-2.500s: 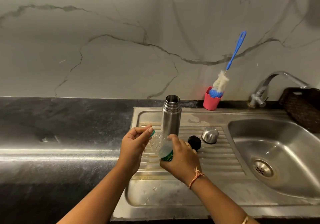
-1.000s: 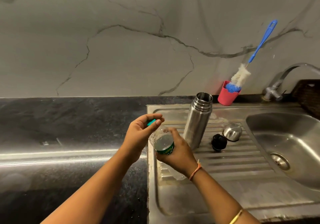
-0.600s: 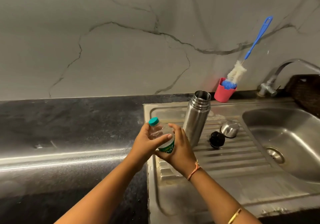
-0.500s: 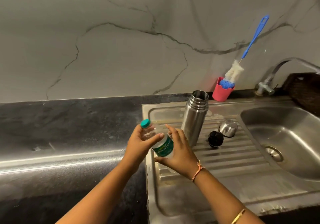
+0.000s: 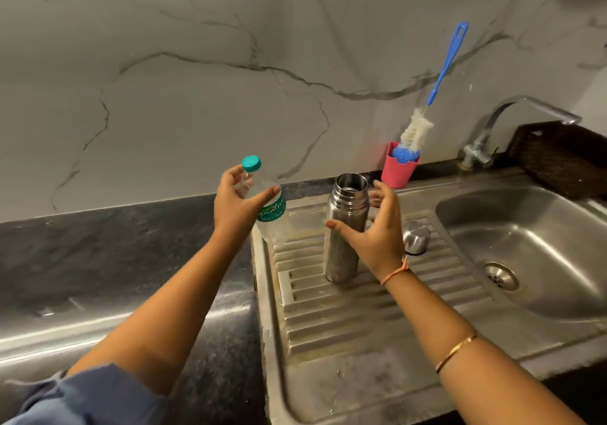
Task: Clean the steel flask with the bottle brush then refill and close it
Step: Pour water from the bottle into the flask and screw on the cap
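The steel flask (image 5: 343, 237) stands upright and uncapped on the ribbed drainboard (image 5: 361, 313). My right hand (image 5: 377, 231) is spread open around its right side, thumb in front, not gripping. My left hand (image 5: 236, 208) holds a clear plastic water bottle (image 5: 266, 201) with a teal cap, raised over the drainboard's left edge. The bottle brush (image 5: 427, 109), blue-handled with white bristles, leans in a pink cup (image 5: 399, 171) at the wall. The flask's steel cup lid (image 5: 417, 234) lies behind my right wrist; the black stopper is mostly hidden.
The sink basin (image 5: 525, 250) with its drain lies to the right, the tap (image 5: 492, 135) above its back rim. A dark woven basket (image 5: 565, 155) sits at the far right. Black stone counter (image 5: 115, 260) stretches left. Marble wall behind.
The bottle's teal cap went back on. My left hand took the bottle and lifted it up and left; my right hand let go of it and moved to the flask.
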`<act>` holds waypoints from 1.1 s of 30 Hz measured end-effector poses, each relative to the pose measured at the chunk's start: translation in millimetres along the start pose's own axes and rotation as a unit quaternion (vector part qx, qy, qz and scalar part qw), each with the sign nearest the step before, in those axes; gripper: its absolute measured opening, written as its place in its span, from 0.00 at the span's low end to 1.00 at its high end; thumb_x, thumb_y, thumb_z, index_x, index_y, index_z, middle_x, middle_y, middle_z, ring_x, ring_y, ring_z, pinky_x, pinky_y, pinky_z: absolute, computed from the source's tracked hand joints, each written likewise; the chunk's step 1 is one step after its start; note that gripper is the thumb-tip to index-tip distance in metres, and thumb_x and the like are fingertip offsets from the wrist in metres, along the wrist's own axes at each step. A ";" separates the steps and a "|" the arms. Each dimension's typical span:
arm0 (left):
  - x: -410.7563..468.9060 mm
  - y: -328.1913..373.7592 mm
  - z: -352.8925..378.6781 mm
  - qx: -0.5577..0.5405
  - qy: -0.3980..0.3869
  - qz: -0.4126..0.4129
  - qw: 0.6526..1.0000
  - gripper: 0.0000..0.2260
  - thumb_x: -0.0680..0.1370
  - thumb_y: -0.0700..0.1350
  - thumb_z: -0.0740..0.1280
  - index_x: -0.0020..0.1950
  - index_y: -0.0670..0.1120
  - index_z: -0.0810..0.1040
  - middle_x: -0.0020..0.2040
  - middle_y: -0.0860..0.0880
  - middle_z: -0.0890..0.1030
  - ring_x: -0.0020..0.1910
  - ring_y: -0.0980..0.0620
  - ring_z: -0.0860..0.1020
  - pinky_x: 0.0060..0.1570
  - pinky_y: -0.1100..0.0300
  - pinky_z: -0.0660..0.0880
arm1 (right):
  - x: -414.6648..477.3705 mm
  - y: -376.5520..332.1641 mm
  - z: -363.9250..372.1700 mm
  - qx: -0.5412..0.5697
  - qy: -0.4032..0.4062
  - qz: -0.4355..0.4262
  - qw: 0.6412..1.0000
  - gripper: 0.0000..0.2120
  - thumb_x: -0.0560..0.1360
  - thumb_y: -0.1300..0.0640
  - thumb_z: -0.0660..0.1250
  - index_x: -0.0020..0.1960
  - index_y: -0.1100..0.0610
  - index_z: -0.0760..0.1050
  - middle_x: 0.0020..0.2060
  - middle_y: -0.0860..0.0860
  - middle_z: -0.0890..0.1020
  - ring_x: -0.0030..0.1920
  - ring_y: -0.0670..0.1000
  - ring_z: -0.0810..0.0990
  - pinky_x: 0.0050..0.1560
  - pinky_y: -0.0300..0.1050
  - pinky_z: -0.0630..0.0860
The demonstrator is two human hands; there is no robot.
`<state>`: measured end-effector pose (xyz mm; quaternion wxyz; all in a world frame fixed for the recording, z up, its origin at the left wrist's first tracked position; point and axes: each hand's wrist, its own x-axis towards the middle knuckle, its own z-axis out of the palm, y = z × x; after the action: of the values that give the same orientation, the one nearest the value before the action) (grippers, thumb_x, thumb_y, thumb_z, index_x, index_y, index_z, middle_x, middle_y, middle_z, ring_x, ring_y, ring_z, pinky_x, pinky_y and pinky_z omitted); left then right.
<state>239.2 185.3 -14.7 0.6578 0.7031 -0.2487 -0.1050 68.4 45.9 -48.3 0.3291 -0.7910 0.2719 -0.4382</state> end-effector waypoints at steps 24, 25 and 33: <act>82.5 -46.2 28.0 0.018 -0.100 -0.070 0.992 0.32 0.72 0.40 0.73 0.73 0.47 0.64 0.69 0.45 0.72 0.66 0.44 0.72 0.65 0.44 0.70 | 5.1 11.9 15.7 -0.004 -0.025 -0.011 1.000 0.30 0.62 0.38 0.69 0.59 0.44 0.62 0.49 0.44 0.76 0.49 0.51 0.78 0.47 0.50 0.79; 81.3 -46.2 28.0 0.016 -0.099 -0.071 0.992 0.32 0.72 0.39 0.72 0.73 0.47 0.64 0.69 0.45 0.72 0.66 0.45 0.72 0.65 0.45 0.71 | 4.9 12.8 16.2 -0.003 -0.024 -0.010 1.000 0.30 0.62 0.38 0.69 0.59 0.44 0.62 0.49 0.45 0.77 0.50 0.51 0.78 0.47 0.51 0.79; 79.1 -46.4 30.6 -0.002 -0.113 -0.072 0.991 0.33 0.72 0.37 0.72 0.74 0.49 0.61 0.69 0.44 0.70 0.63 0.46 0.74 0.59 0.54 0.73 | 5.1 13.8 18.2 0.001 -0.030 -0.003 1.000 0.30 0.62 0.38 0.69 0.59 0.44 0.62 0.50 0.47 0.77 0.50 0.52 0.78 0.48 0.52 0.78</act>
<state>302.1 120.5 -49.3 0.6178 0.7016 -0.2696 -0.2311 84.7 38.5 -63.4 0.3366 -0.8046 0.2589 -0.4152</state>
